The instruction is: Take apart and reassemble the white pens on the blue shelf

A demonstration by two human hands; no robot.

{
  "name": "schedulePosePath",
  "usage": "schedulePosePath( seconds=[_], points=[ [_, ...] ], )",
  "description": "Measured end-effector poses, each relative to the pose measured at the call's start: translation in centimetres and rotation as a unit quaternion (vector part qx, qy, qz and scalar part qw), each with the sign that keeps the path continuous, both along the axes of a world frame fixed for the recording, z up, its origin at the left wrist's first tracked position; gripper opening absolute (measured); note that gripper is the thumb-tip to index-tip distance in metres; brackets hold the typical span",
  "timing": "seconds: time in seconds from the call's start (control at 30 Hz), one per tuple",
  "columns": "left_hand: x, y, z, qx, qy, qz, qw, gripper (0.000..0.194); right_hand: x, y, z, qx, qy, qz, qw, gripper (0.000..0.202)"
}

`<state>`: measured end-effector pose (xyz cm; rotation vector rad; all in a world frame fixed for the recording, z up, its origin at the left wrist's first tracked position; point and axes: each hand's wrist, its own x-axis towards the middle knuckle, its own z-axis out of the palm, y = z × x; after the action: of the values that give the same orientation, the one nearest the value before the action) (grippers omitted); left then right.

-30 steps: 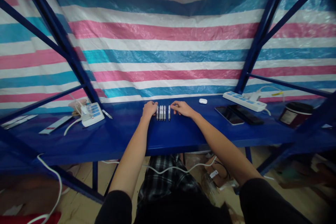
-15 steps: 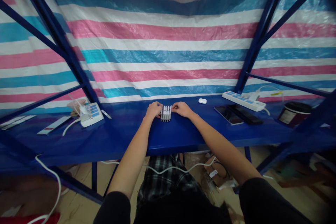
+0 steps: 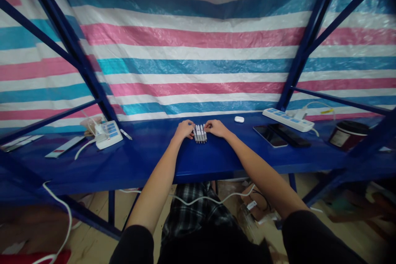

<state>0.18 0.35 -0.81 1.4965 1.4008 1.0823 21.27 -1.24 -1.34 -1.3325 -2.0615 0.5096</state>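
Several white marker-like pens [image 3: 200,135] with dark tips pointing toward me lie side by side in a tight row on the blue tabletop [image 3: 204,161]. At the row's left side my left hand [image 3: 185,129] is closed, with thumb and fingers against the outermost pen. On the opposite side my right hand [image 3: 215,127] pinches at the upper end of the row. The fingers partly cover the outer pens. Farther left, a single white pen [image 3: 126,134] lies alone.
Power strips stand at left [image 3: 109,134] and right [image 3: 287,119]. A white earbud case [image 3: 239,119], a phone [image 3: 269,136], a dark flat device [image 3: 289,135] and a dark tub [image 3: 348,135] are to the right. Blue frame posts [image 3: 297,49] flank the striped sheet [image 3: 198,66].
The row of pens has shifted slightly to the right, and its pens now slant a little. Both hands have moved slightly right along with it.
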Motion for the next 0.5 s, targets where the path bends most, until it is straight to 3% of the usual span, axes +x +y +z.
schedulePosePath(
  seconds=[0.23,0.5],
  points=[
    [-0.9,-0.4,0.5,0.075,0.126,0.043,0.988,0.005,1.0,0.1,0.1,-0.011,0.021,-0.029,0.999,0.015],
    [-1.3,-0.7,0.2,0.171,0.169,0.113,0.964,0.028,1.1,-0.4,0.4,-0.030,0.024,-0.035,0.999,0.023]
  ],
)
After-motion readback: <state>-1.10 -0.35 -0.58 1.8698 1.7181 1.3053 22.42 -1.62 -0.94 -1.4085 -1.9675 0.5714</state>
